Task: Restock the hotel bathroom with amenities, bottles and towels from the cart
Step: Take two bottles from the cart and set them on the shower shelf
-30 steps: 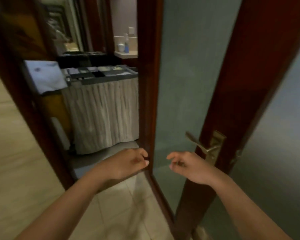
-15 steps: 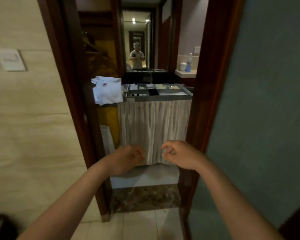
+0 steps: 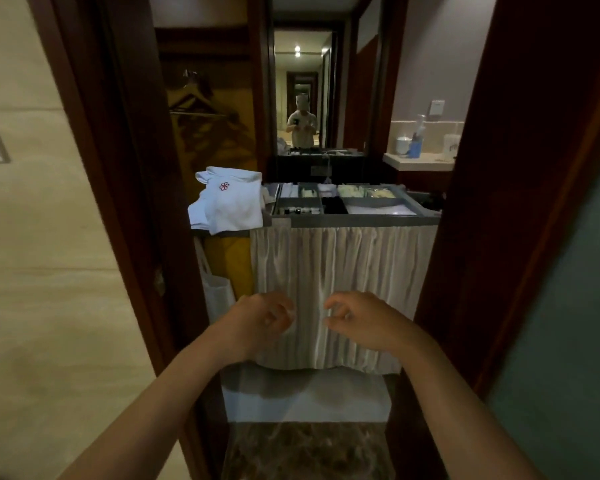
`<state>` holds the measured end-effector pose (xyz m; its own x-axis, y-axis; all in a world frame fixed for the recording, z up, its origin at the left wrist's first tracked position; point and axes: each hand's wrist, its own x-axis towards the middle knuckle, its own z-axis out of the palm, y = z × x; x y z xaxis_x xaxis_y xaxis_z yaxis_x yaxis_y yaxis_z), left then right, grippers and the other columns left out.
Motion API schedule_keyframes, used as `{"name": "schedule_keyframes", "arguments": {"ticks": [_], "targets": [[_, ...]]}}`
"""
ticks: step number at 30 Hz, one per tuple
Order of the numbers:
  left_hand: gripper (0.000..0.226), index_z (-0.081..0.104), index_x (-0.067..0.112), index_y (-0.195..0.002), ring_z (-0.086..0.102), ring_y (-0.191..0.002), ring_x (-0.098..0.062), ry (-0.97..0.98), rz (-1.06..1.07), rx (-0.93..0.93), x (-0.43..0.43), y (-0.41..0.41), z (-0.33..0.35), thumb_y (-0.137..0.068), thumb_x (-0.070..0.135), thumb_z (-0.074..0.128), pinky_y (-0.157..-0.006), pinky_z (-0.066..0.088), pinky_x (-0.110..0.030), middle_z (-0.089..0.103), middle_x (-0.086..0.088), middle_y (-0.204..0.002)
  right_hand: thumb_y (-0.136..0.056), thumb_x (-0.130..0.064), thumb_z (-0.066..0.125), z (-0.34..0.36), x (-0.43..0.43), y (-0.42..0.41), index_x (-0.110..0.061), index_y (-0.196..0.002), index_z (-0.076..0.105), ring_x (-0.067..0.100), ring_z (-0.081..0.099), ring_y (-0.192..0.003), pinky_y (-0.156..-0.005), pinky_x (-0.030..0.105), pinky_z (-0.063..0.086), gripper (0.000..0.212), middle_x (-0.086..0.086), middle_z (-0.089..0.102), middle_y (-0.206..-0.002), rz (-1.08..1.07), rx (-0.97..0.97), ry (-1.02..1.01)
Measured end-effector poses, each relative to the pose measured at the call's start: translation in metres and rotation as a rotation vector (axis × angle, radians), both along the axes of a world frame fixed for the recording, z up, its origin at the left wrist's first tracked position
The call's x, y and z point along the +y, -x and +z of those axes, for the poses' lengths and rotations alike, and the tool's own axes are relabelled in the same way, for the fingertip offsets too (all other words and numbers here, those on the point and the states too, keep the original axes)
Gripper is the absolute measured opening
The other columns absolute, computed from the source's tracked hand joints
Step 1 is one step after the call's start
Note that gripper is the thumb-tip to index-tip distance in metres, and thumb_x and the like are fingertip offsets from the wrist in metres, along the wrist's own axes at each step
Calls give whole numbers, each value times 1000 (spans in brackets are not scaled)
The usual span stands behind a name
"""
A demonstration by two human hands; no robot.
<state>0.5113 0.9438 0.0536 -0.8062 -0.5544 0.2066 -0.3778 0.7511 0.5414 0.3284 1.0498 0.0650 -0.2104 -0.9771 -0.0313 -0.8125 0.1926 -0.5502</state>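
Doorway (image 3: 132, 168) frames the stocked cart (image 3: 357, 221); your left hand (image 3: 264, 320) and right hand (image 3: 359, 318) hover, grips loosely curled, empty: restocking seems unstarted

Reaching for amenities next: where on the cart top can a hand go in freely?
The pale front-right compartment of the grey divided cart tray looks bare. The front-left compartment holds small bottles; back ones are packed; folded white cloth with red logo crowds the left end.

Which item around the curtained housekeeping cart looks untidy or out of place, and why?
The rumpled white fabric with a red flower emblem sits heaped at the left end of the grey-topped cart with the pleated beige curtain, sagging over its edge, while the tray compartments look orderly.
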Motion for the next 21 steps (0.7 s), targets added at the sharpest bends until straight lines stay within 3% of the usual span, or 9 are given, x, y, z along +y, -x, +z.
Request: {"name": "schedule_keyframes", "arguments": {"ticks": [6, 9, 11, 15, 21], "targets": [[16, 60, 23, -107, 54, -81, 14, -32, -43, 26, -131, 61, 0, -94, 24, 52, -67, 41, -1, 60, 14, -96, -93, -32, 51, 4, -108, 65, -23, -124, 54, 11, 58, -99, -90, 30, 49, 33, 0, 61, -119, -52, -17, -24], [14, 58, 30, -105, 57, -92, 2, -67, -80, 20, -191, 95, 7, -94, 27, 51, -70, 42, -5, 59, 16, -97, -93, -31, 50, 10, -154, 92, -22, -126, 53, 9, 57, -98, -87, 28, 49, 34, -1, 60, -119, -92, 2, -12], [15, 57, 32, -107, 57, -92, 3, -81, -98, 16, -224, 115, 13, -93, 30, 51, -73, 45, -10, 55, 22, -93, -94, -30, 50, 14, -180, 111, -20, -127, 53, 12, 57, -101, -90, 32, 49, 35, 0, 60, -119, -115, 31, -22], [18, 59, 29, -109, 59, -94, -2, -18, -125, 4, -277, 154, 26, -93, 30, 51, -85, 51, -27, 59, 15, -99, -93, -28, 52, 23, -226, 149, -19, -127, 53, 16, 58, -106, -93, 34, 47, 35, 4, 60, -121, -151, 67, -20], [26, 54, 26, -119, 57, -97, -1, 11, -151, 35, -342, 216, 28, -93, 32, 49, -87, 50, -22, 57, 14, -107, -93, -30, 52, 23, -290, 216, -21, -124, 55, 13, 57, -104, -90, 28, 47, 32, 2, 61, -117, -161, 99, 2]]}}
